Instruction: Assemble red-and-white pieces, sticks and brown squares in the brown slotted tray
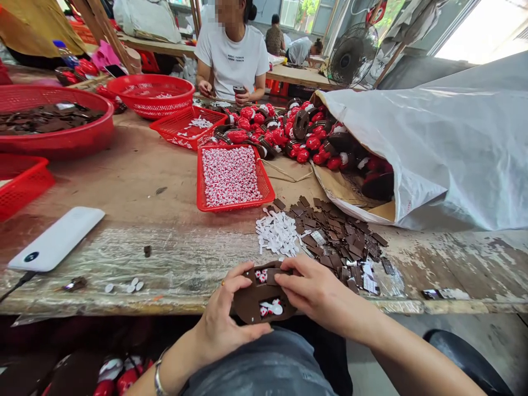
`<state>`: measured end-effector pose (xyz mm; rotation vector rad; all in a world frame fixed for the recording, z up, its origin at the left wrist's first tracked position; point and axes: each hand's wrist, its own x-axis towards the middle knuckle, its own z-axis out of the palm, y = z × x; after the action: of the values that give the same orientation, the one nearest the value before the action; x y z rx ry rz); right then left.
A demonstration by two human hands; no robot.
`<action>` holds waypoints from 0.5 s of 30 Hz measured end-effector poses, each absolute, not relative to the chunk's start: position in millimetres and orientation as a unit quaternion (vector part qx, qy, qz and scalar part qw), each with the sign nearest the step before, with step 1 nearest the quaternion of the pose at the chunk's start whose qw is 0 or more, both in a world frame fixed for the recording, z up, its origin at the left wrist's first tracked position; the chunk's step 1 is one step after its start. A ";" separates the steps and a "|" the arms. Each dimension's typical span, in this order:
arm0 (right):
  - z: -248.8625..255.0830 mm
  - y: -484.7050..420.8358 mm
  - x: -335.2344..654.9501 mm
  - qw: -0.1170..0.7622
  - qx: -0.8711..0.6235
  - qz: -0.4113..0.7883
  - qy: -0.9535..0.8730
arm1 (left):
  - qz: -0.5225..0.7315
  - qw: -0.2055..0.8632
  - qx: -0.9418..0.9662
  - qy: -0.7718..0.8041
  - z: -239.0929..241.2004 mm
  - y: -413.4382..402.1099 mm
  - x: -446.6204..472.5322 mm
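In front of my lap, my left hand [228,308] grips a dark brown plastic toy base [247,305] by its left end, thumb below and fingers above. Two rectangular openings show in it. The lower one holds small red-and-white pieces and a white spoon-shaped piece [273,307]. More red-and-white pieces [261,275] show in the upper one. My right hand [310,283] pinches a small brown rectangular cover [272,276] over the right part of the upper opening. Just beyond lie a pile of white spoon-shaped pieces [278,234] and a heap of brown covers [342,236].
A red basket [237,208] of red-and-white pieces stands mid-table. Behind it are piled red-and-brown toys [280,132], spilling from a white sack [449,154]. Red baskets and a white phone [58,239] are at left. A person [233,55] sits opposite.
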<state>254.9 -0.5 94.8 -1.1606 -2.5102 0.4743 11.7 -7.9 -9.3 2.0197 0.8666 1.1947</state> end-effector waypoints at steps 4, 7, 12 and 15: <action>95.9 0.7 254.8 0.171 -0.402 0.169 -0.883 | 0.454 0.324 0.762 0.327 -10.7 -5.6 11.0; 95.9 4.6 252.8 0.178 -0.391 0.174 -0.886 | 0.459 0.331 0.759 0.323 -11.2 -3.8 11.1; 93.0 15.9 248.5 0.194 -0.349 0.193 -0.896 | 0.469 0.341 0.752 0.314 -12.1 -3.0 12.2; 89.7 20.7 246.4 0.184 -0.331 0.201 -0.904 | 0.469 0.339 0.752 0.315 -11.7 -3.1 11.2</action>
<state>246.4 20.7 89.7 -0.9323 -2.5484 0.5669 11.2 -3.1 -11.7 1.9594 0.8209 1.2210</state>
